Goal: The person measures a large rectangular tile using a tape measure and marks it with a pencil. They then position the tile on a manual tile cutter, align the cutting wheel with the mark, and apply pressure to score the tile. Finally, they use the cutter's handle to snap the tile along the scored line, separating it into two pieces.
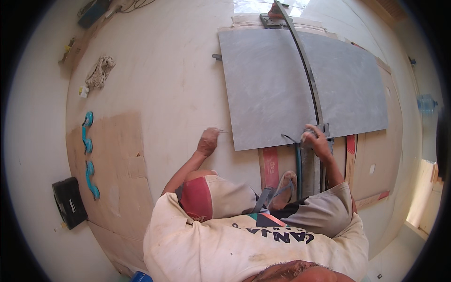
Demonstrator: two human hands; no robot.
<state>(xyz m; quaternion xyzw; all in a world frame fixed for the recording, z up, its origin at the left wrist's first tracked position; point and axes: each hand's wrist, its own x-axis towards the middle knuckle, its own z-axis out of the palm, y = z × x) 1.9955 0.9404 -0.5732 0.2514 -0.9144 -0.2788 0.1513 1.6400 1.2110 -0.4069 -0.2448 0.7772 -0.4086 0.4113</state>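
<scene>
A large grey tile (268,89) lies on a manual tile cutter, whose long dark rail (305,61) runs lengthwise over it. My right hand (318,142) is at the near end of the rail, fingers curled round the cutter's carriage (323,129). A thin dark lever (289,138) sticks out to the left of that hand over the tile's near edge. Left of the tile, my left hand (208,141) is raised with its fingers closed. A small thin item pokes out of it toward the tile, too blurred to name.
Cardboard sheets (117,164) cover parts of the floor. At the left lie teal suction lifters (88,134), a black case (69,203) and a crumpled rag (100,73). My sandalled foot (284,190) is beside the cutter's near end. A water jug (426,104) stands far right.
</scene>
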